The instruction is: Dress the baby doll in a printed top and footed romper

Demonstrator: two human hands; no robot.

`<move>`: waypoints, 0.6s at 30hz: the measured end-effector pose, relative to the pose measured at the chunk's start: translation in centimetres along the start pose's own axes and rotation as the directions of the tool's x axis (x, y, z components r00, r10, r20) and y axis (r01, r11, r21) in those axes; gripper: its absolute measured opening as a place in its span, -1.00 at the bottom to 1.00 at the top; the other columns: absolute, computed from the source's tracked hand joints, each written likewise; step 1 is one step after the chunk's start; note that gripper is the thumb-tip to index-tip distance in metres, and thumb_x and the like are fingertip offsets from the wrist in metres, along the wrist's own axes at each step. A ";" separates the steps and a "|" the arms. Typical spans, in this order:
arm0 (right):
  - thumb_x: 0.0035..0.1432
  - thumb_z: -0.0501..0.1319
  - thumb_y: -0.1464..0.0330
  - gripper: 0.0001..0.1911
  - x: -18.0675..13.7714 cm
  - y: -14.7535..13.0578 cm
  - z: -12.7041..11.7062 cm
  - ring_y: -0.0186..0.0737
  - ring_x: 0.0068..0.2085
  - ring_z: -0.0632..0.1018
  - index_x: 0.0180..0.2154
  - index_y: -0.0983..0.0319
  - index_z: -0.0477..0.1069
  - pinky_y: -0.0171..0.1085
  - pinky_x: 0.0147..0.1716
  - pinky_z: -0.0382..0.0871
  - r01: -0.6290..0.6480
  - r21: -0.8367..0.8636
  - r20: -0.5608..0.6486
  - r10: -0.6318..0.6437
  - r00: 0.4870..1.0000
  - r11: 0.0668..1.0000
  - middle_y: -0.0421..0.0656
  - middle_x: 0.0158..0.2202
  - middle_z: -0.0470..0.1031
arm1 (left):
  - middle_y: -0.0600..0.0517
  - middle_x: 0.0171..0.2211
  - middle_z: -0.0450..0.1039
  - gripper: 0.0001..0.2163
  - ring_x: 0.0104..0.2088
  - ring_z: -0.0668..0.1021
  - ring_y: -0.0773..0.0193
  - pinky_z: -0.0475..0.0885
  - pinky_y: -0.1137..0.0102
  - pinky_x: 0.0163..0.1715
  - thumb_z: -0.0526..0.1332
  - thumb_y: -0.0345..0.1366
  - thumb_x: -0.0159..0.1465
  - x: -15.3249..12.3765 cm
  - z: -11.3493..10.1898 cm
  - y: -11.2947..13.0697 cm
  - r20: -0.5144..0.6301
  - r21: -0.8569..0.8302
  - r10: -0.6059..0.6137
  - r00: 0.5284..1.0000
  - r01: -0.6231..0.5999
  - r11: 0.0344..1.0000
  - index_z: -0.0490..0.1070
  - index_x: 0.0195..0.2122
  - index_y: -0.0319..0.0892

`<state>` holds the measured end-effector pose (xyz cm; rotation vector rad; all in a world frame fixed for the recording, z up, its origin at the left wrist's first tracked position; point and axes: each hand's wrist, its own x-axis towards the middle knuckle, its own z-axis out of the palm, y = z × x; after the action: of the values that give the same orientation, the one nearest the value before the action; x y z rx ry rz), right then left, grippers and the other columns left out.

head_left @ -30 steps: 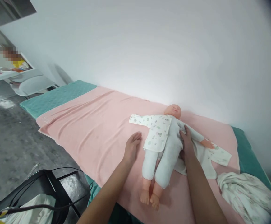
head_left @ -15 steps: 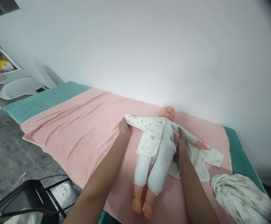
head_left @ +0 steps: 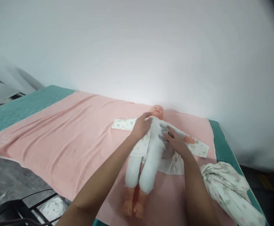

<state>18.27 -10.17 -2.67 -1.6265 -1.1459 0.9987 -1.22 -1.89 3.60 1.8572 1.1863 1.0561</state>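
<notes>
One left hand [head_left: 142, 126]: over white printed cotton shirt [head_left: 139, 148]; cannot tell whether fingers pinch it;
One right hand [head_left: 176, 140]: fingers slightly apart, hold unclear;
White cloth-bodied doll [head_left: 154, 164]: face-up, beneath and between both hands' fingers;
Crumpled white patterned cloth [head_left: 232, 191]: right of right fingers

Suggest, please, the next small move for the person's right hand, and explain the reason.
Probably the right hand should lift the pinkish plastic hand of the white cloth-bodied doll and guide it into the white printed fabric sleeve: that plastic hand lies over the sleeve, outside it, and the right hand is nearby, at the doll's torso.
</notes>
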 end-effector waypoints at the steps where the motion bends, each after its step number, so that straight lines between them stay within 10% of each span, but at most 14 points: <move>1: 0.06 0.23 0.02 -0.34 -0.2 -0.1 -1.5 -0.03 -0.09 0.54 0.18 0.08 0.32 -0.04 0.01 0.32 0.008 -0.031 0.010 -0.008 1.000 0.999 -0.14 -0.11 0.56 | -0.05 0.03 0.48 -0.74 0.05 0.49 0.15 0.32 0.26 0.12 0.11 -0.32 0.31 0.2 0.7 0.8 0.093 0.108 0.001 0.996 -0.011 0.994 0.40 0.01 -0.13; 8: 0.17 0.05 0.03 -0.56 -2.4 0.7 -11.3 -0.09 -0.31 0.52 -0.37 0.15 0.57 -0.21 -0.36 0.25 -0.148 -0.588 -0.249 -0.004 0.969 0.795 -0.10 -0.35 0.58 | -0.08 0.03 0.46 -0.70 -0.01 0.50 0.14 0.39 0.30 -0.07 0.00 -0.33 0.36 0.7 7.7 4.7 0.332 0.458 0.189 0.924 -0.333 0.824 0.35 0.07 -0.14; 13: 0.17 0.04 0.04 -0.53 -1.7 3.3 -11.6 -0.05 -0.33 0.54 -0.39 0.17 0.60 -0.22 -0.43 0.19 -0.203 -0.698 -0.225 0.059 0.973 0.687 0.00 -0.37 0.58 | -0.16 -0.11 0.48 -0.79 -0.11 0.53 0.10 0.41 0.27 -0.18 0.10 -0.41 0.27 0.0 16.3 5.0 0.724 0.395 0.283 0.629 -0.715 0.577 0.42 -0.09 -0.24; 18: 0.16 0.07 0.09 -0.57 -0.6 4.6 -11.3 0.00 -0.23 0.57 -0.25 0.18 0.62 -0.24 -0.39 0.21 -0.230 -0.741 -0.172 0.153 0.973 0.631 0.05 -0.25 0.59 | -0.22 -0.09 0.46 -0.78 -0.05 0.51 0.02 0.39 0.20 -0.16 0.08 -0.40 0.31 0.3 19.9 4.0 0.767 0.479 0.217 0.604 -0.763 0.433 0.42 -0.07 -0.27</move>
<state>29.82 -13.96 -3.73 -2.4849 -1.4562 0.5530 18.07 -5.38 -1.52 3.1195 0.6438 0.0077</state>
